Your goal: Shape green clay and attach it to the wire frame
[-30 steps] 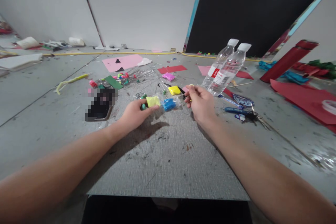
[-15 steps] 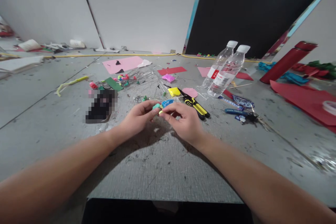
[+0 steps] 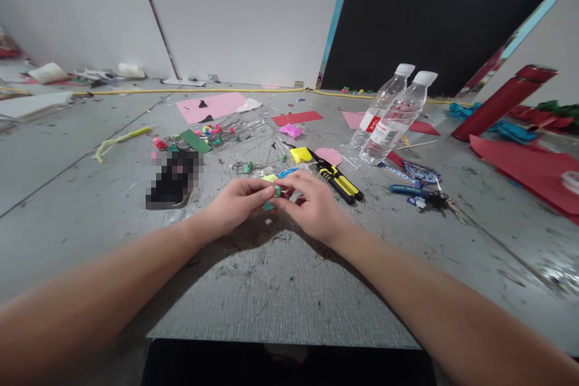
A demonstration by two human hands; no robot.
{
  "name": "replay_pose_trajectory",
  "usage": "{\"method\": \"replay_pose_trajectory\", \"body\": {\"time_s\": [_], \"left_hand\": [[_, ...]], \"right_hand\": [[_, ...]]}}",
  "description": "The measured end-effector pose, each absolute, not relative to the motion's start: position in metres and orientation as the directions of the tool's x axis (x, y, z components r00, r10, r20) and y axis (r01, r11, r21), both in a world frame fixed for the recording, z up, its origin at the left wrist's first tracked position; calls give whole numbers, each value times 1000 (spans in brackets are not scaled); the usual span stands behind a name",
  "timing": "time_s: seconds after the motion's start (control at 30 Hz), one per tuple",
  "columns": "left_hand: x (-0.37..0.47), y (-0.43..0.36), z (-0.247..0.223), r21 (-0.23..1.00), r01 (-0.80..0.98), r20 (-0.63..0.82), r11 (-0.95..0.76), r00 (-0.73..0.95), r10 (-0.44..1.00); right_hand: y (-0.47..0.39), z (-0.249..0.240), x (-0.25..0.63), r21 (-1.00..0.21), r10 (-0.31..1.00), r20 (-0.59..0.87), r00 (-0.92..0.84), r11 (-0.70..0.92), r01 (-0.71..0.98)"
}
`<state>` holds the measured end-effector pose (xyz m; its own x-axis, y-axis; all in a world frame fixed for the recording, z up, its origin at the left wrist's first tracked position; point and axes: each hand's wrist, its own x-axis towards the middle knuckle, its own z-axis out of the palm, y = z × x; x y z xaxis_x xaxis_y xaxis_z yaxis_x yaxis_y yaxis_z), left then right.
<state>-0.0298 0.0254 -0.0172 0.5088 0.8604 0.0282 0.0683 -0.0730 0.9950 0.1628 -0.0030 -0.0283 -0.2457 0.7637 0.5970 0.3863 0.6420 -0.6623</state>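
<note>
A small lump of teal-green modelling clay (image 3: 277, 191) is pinched between the fingertips of my left hand (image 3: 233, 204) and my right hand (image 3: 316, 206), low over the table. More teal shows just below the fingertips. Behind them is a pale yellow-green lump (image 3: 270, 178), partly covered by my fingers; I cannot tell whether it is held or lying down. Partly hidden by my right hand is a blue packet (image 3: 289, 173). Yellow-and-black pliers (image 3: 337, 178) lie just beyond that hand, near a yellow packet (image 3: 301, 155) and a purple-pink packet (image 3: 291, 130).
Two clear bottles (image 3: 389, 120) stand at the right, with a leaning red flask (image 3: 504, 102) and red paper (image 3: 520, 172) farther over. Keys (image 3: 436, 200) lie nearer. Leftward are a phone (image 3: 174, 181), green paper (image 3: 195, 141) and thin wires with coloured bits (image 3: 221, 132).
My fingers have shifted on the clay: the teal lump now sits between both hands' fingertips, and the yellow-green piece shows behind them. The view has tilted slightly.
</note>
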Motion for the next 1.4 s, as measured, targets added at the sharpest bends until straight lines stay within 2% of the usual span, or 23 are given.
{"method": "replay_pose_trajectory", "body": {"time_s": [0.17, 0.3, 0.43, 0.5, 0.57, 0.67, 0.83, 0.9, 0.97, 1.07, 1.27, 1.4], "left_hand": [[-31, 26, -17, 983, 113, 76, -144, 463, 883], [-28, 22, -10, 995, 82, 4, -53, 509, 861], [-24, 19, -7, 1000, 15, -20, 14, 566, 824], [-23, 19, -8, 999, -24, -26, 46, 547, 836], [-24, 20, -12, 994, -65, -39, 84, 511, 859], [-26, 21, -16, 989, -101, -46, 105, 469, 882], [-26, 24, -17, 991, -112, -21, 70, 390, 920], [-25, 25, -17, 991, -112, -33, 76, 341, 940], [-24, 27, -18, 991, -107, -42, 76, 295, 955], [-24, 29, -19, 992, -113, -27, 60, 272, 962], [-24, 29, -18, 993, -99, -36, 68, 296, 955], [-24, 30, -16, 989, -128, -46, 80, 251, 967]], "right_hand": [[-7, -23, 160, -695, 772, 590, -238, 635, 336], [-8, -25, 160, -755, 808, 562, -176, 588, 292], [-4, -29, 161, -870, 893, 439, -98, 450, 203], [-3, -30, 162, -888, 905, 423, -52, 425, 173], [-3, -28, 162, -841, 868, 494, -41, 489, 229], [-7, -24, 163, -708, 780, 615, -121, 613, 350], [1, -24, 172, -601, 729, 620, -289, 679, 421], [12, -25, 183, -588, 763, 609, -214, 616, 524], [25, -27, 196, -609, 843, 538, 19, 374, 699], [40, -34, 210, -631, 891, 443, 94, 235, 739], [47, -46, 205, -692, 927, 354, 123, 171, 702], [48, -45, 200, -792, 935, 339, 109, 220, 569]]}}
